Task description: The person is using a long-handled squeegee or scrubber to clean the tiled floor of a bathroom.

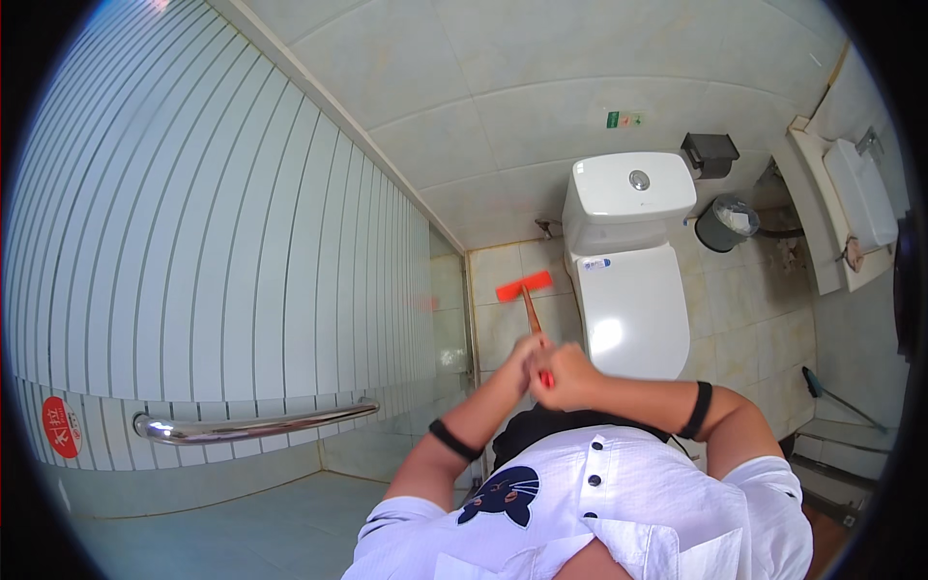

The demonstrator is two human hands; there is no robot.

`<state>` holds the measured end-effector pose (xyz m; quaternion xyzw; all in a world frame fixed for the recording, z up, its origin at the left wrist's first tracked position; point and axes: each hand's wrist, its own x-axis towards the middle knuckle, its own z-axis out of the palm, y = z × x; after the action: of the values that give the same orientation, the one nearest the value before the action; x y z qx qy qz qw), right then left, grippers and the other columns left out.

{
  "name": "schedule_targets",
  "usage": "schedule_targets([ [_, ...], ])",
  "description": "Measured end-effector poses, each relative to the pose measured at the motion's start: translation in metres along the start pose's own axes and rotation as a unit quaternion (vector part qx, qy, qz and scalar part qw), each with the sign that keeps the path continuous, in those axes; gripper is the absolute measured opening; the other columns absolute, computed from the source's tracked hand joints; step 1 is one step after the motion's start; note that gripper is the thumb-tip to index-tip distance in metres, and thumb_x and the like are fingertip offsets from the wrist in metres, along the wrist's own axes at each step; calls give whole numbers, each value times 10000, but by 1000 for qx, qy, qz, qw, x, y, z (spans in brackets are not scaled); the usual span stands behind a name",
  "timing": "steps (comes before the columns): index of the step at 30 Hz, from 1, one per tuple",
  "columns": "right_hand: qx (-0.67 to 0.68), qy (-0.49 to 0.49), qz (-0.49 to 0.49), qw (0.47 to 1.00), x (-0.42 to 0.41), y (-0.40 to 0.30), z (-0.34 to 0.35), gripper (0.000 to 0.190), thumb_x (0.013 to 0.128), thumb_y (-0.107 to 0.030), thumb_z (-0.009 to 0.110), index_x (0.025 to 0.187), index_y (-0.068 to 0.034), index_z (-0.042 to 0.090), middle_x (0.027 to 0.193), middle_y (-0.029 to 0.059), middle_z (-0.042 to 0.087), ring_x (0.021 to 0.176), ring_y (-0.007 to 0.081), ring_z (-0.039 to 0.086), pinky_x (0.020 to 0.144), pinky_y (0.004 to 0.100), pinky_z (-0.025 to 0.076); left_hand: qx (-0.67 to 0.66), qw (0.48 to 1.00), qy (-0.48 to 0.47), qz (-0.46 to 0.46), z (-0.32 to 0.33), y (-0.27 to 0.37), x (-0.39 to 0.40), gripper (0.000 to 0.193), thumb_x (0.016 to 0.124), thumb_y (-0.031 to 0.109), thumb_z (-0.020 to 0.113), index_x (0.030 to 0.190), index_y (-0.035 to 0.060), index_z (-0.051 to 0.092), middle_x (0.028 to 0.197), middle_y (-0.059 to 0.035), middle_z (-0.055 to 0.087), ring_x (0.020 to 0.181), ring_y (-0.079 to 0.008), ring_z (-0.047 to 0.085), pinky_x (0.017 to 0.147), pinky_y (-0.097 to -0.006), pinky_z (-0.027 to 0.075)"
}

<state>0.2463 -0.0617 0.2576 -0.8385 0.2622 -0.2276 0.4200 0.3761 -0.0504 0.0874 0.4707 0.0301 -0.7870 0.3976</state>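
Observation:
A long-handled floor brush with an orange-red head (524, 286) reaches down to the tiled floor, left of the white toilet (638, 312). My left hand (533, 357) is closed around its brownish handle. Just to the right, my right hand (568, 375) grips the handle's upper end, where a bit of red shows between the fingers. Both hands are close together and slightly blurred. Whether bristles or a blade sit under the head cannot be told.
A striped glass shower door (217, 217) with a chrome handle (261, 428) stands at left. Behind the toilet is a tiled wall with a paper holder (710, 155). A waste bin (727, 223), a washbasin (860, 192) and a green-headed tool (812, 382) are at right.

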Motion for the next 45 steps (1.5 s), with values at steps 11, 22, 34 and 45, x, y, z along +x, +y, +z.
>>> schedule_targets([
  [11,-13,61,-21,998,39,42,33,116,589,-193,552,568,-79,564,626,143,565,627,342,552,582,417,467,-120,992,-47,-11,-39,60,62,227,788,198,471,582,112,430,527,-32,473,449,-169,471,435,-336,387],
  [22,3,-43,-21,999,-12,-25,1,105,570,-172,556,562,-68,548,611,137,556,601,342,539,572,408,461,-39,998,-15,-44,12,-18,-52,207,763,197,505,575,131,447,516,6,455,451,-124,457,436,-275,388],
  [34,17,-29,-18,999,7,24,16,95,591,-175,560,572,-82,560,660,114,586,650,324,565,586,408,473,-33,998,-1,54,8,21,-6,139,719,163,505,595,116,465,532,-23,490,480,-150,495,450,-288,414],
  [45,15,26,-51,998,34,10,9,87,613,-136,559,582,-57,539,617,114,562,538,307,552,530,373,467,-89,994,-42,37,-2,36,-6,148,735,183,504,632,82,471,582,-58,516,495,-185,510,479,-316,432],
])
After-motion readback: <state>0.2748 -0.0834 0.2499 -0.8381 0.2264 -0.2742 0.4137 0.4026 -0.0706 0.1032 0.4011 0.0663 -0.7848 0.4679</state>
